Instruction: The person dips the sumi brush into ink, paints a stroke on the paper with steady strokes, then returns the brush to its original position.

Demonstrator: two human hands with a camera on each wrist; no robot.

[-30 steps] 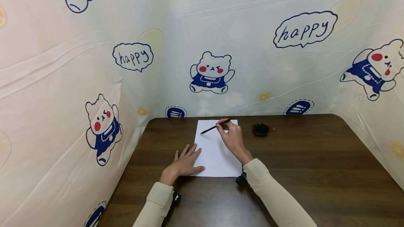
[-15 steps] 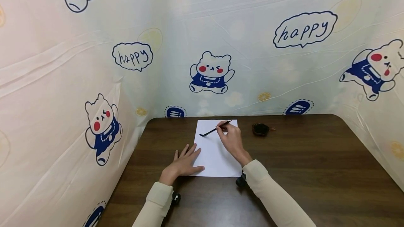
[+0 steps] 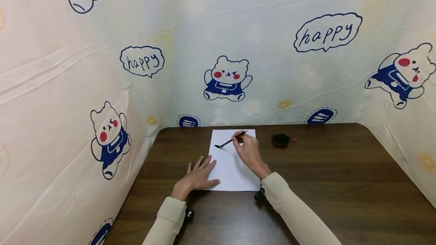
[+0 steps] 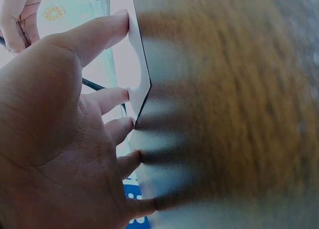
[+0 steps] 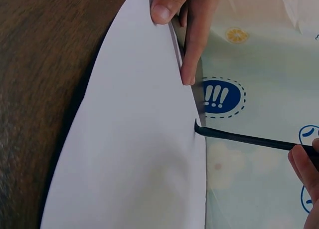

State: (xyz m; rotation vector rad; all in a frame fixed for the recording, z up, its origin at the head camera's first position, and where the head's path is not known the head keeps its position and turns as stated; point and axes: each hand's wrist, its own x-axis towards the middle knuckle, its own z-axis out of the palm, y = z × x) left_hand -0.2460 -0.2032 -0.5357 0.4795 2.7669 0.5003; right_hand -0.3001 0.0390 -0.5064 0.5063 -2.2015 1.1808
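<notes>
A sheet of white paper (image 3: 231,169) lies on the brown table. My right hand (image 3: 250,150) pinches a dark writing brush (image 3: 229,142) over the paper's upper half. In the right wrist view the brush (image 5: 244,136) has its black tip bent against the paper (image 5: 134,114). My left hand (image 3: 199,177) rests with spread, straight fingers over the paper's lower left edge. In the left wrist view, the thumb and nearer fingertips of the left hand (image 4: 65,119) touch the paper, while the outer fingers reach onto the table. Any mark under the brush tip is too small to make out.
A small dark inkstone-like dish (image 3: 281,139) stands on the table (image 3: 323,173) to the right of the paper. Behind the table and along its sides hangs a pale curtain (image 3: 184,86) printed with bears.
The brush has come down and slightly left, and its straight tip is now bent on the paper. My right hand has lowered a little with it. The left hand has stayed in place.
</notes>
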